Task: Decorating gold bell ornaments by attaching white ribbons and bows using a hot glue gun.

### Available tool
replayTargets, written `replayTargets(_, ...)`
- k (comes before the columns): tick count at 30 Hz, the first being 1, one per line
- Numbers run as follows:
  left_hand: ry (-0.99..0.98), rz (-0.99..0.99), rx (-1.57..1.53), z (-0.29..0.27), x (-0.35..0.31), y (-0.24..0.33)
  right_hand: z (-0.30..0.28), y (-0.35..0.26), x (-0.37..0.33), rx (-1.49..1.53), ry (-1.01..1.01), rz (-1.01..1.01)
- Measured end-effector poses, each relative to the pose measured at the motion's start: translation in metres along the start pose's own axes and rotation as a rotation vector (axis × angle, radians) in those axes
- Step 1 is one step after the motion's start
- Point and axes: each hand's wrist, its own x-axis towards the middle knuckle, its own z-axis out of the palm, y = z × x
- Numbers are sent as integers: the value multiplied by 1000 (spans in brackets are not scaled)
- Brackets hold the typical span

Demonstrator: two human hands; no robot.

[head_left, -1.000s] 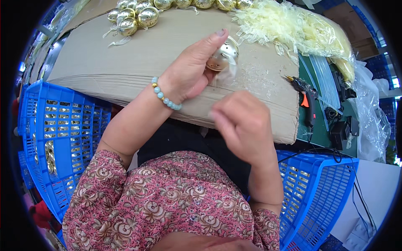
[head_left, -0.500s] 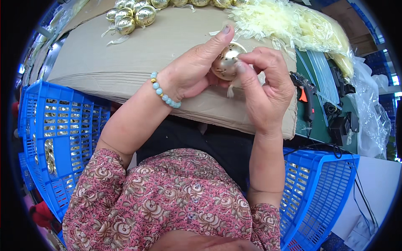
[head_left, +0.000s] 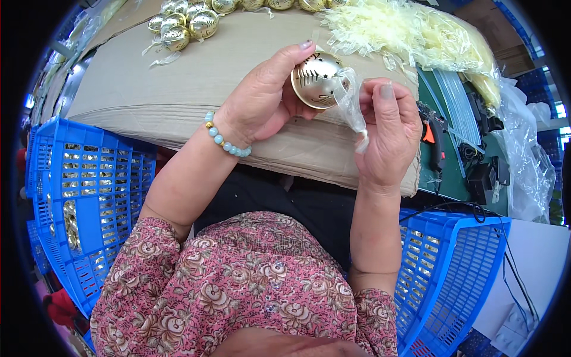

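A shiny gold ball ornament [head_left: 314, 80] with dark cut-out stars and markings sits in my left hand [head_left: 267, 89], whose fingers curl round its left and under side. The thumb stands up along its top left edge. From the ball's right side a sheer whitish ribbon [head_left: 352, 104] stretches down to a knotted end. My right hand [head_left: 389, 131] is closed beside the ball, its bent fingers at the ribbon; the exact pinch is partly hidden. Both hands are above the near part of a cardboard sheet [head_left: 196, 77].
Several finished-looking gold balls [head_left: 204, 24] line the cardboard's far edge. Pale yellow ribbons [head_left: 369, 30] lie heaped at far right. An orange-triggered glue gun [head_left: 434, 140] and clear sticks [head_left: 457, 113] rest on the green surface. Blue crates stand left [head_left: 89, 232] and right [head_left: 452, 262].
The ball has turned and shifted slightly up and left in my left hand, showing its patterned face. My right fingers have left the ball's surface, and the ribbon now extends toward my right hand.
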Motion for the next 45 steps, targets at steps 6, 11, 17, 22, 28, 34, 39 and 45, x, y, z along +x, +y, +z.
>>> replayTargets(6,147,-18,94,7,-2,6,10,-3,10,-185,-36,-114)
replayTargets(11,117,-62,51,0,1,3,3,-6,15,-346,-242,-184)
replayTargets(17,160,-114,0,0,5,5,-6,-8,21,13,-169,-48)
replayTargets(22,176,-145,-6,4,4,4,-1,3,27,-403,-345,-155)
replayTargets(28,-21,-173,51,-4,6,8,4,3,28,-185,-319,-95)
replayTargets(34,114,-131,66,2,7,2,11,0,29,-10,-209,-77)
replayTargets(39,112,-110,56,7,5,1,13,3,30,44,-131,-100)
replayTargets(45,49,-130,67,3,5,1,19,4,33,129,-60,-149)
